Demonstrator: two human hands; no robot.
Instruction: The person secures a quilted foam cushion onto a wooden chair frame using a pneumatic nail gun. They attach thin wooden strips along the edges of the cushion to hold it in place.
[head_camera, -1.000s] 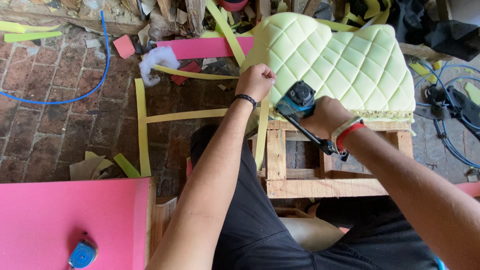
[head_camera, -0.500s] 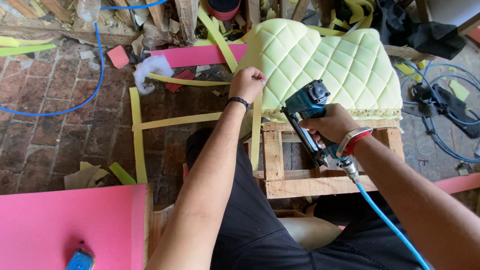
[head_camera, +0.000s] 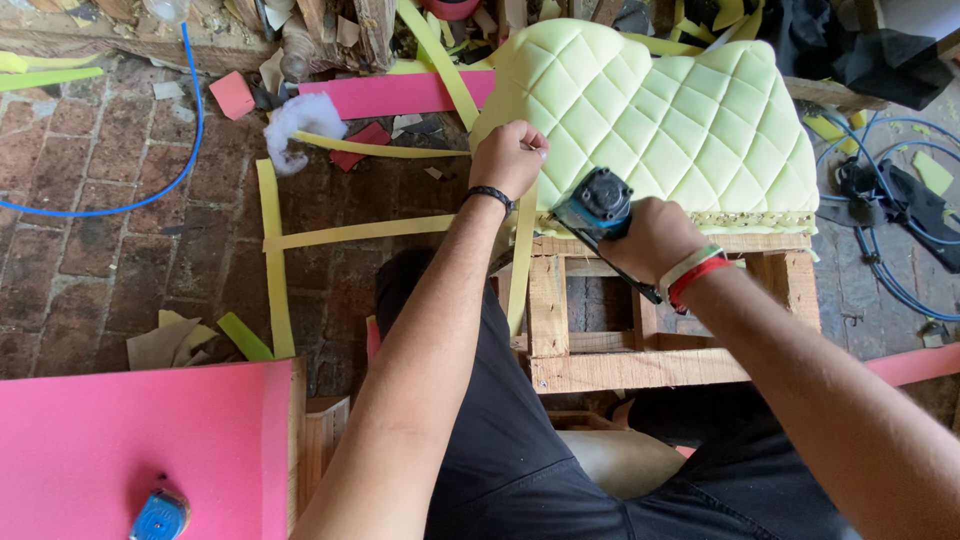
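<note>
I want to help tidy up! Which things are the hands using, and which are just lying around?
Being used:
left hand gripping the quilted green cushion
right hand holding the blue staple gun
wooden frame under the cushion

Just lying around:
pink sheet
white stuffing tuft
green strips

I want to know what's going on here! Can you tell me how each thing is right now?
Left hand: fist closed, pinching the cushion's edge.
Right hand: gripping the blue staple gun.
Pale green quilted foam cushion: lying on the wooden frame.
Long pale green fabric strip: hanging down from the cushion.
White stuffing tuft: loose on the brick floor.
</note>
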